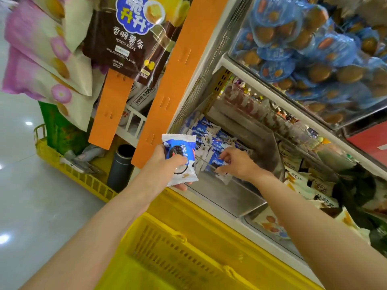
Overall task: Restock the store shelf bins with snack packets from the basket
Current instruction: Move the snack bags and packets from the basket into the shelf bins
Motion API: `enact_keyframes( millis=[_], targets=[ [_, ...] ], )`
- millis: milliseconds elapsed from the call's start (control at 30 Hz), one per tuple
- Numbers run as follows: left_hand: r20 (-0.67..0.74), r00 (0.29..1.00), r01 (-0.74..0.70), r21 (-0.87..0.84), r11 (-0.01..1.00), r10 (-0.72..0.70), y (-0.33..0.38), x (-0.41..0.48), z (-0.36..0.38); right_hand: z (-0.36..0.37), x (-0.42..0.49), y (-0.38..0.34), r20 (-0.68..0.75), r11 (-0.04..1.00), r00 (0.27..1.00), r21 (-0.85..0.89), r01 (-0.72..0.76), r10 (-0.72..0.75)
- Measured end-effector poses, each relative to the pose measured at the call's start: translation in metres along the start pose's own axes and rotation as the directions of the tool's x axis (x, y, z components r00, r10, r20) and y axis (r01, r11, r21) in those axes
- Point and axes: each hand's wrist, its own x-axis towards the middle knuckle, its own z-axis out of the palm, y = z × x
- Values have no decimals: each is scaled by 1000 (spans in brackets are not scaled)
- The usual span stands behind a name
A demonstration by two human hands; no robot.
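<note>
My left hand [165, 162] grips a blue-and-white cookie snack packet [181, 149] in front of the clear shelf bin [230, 193]. My right hand [236, 162] reaches into that bin and pinches another blue-and-white packet [217, 162] among several like it stacked at the bin's back left [207, 132]. The yellow basket [167, 248] sits below my arms, near the bottom of the view; its contents are hidden.
An orange shelf post [178, 70] stands left of the bin. Hanging potato stick bags [125, 38] are above left. A bin of blue round packets [303, 49] is above, and bins of beige packets [310, 185] lie to the right. A second yellow basket [69, 164] rests on the floor.
</note>
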Motion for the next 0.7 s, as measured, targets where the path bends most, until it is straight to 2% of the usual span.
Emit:
enact_keyframes(
  millis=[167,233,333,400,433,500,600,700],
  targets=[
    [47,999,21,38,999,-23,2,-4,-6,5,13,6,-41,994,999,-104,31,-35],
    [67,998,13,83,996,-19,3,-9,-6,4,10,3,-46,997,999,-78,21,-25],
    [100,995,-45,166,985,29,2,-17,-4,0,-8,-13,-210,993,977,112,46,-21],
    [113,992,-70,205,976,48,1,-21,-1,-6,-31,-32,-340,940,940,310,143,-30],
    [124,991,-77,223,972,50,1,-23,2,-9,-45,-41,-357,897,933,398,195,-44],
    [147,988,-86,263,961,49,1,-29,8,-11,-73,-54,-297,824,950,510,247,-101],
    [168,984,-105,264,959,62,-2,-38,18,-7,-109,-61,-102,709,978,675,203,-183],
    [180,983,-58,163,985,28,-4,-50,32,-6,-128,-56,-93,704,972,675,221,-215]
  ],
)
